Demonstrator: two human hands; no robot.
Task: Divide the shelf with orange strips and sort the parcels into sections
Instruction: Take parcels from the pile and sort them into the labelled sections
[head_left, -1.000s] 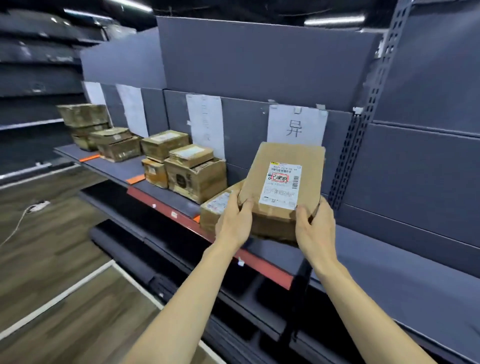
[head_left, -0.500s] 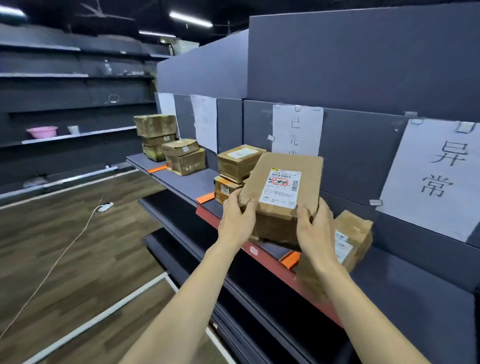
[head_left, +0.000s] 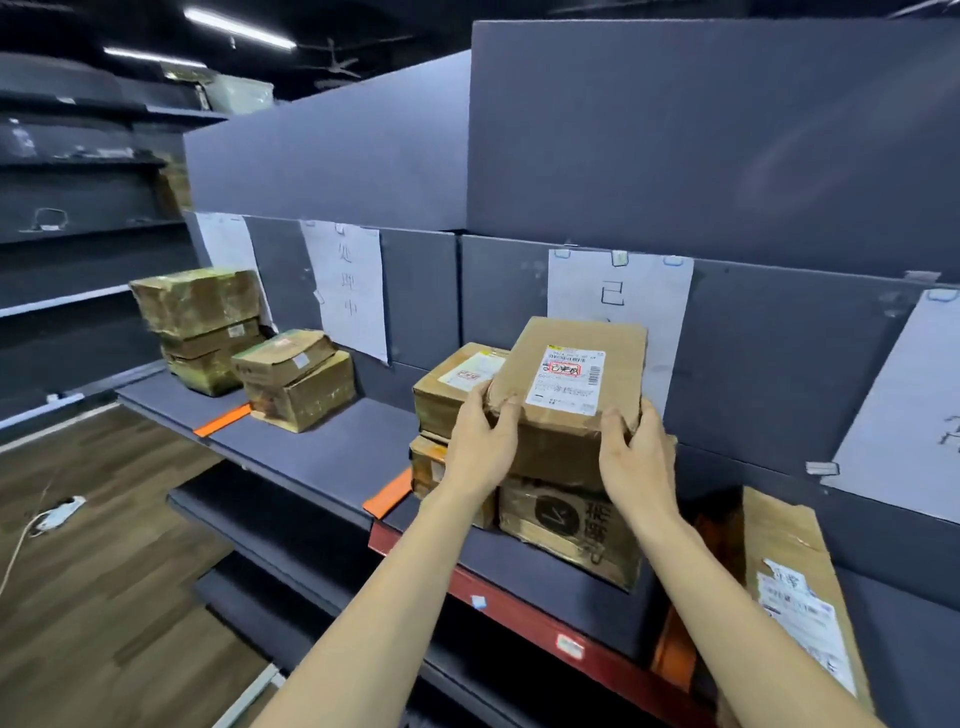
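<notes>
The parcel (head_left: 569, 395) is held tilted, label up, above the stack of boxes (head_left: 566, 525) in the shelf section between two orange strips, near the front edge of the shelf (head_left: 332, 452). The left hand (head_left: 480, 447) grasps its near-left corner and the right hand (head_left: 631, 457) its near-right corner, fingers curled around the crumpled cardboard.

The likely trouble is a poor landing: the stack below is uneven, with a taller pile (head_left: 457, 384) on the left, so the parcel could rock or slide forward off the edge once released. The soft, dented corners may also give under the grip.

Its white label (head_left: 566, 379) carries a barcode and a red-boxed handwritten mark, too small to read surely. The paper sign (head_left: 623, 312) behind shows "己" at the top; the rest is hidden. A sign (head_left: 345, 291) further left reads roughly "处理中". The lower box bears a dark round logo and large characters I cannot make out.
</notes>
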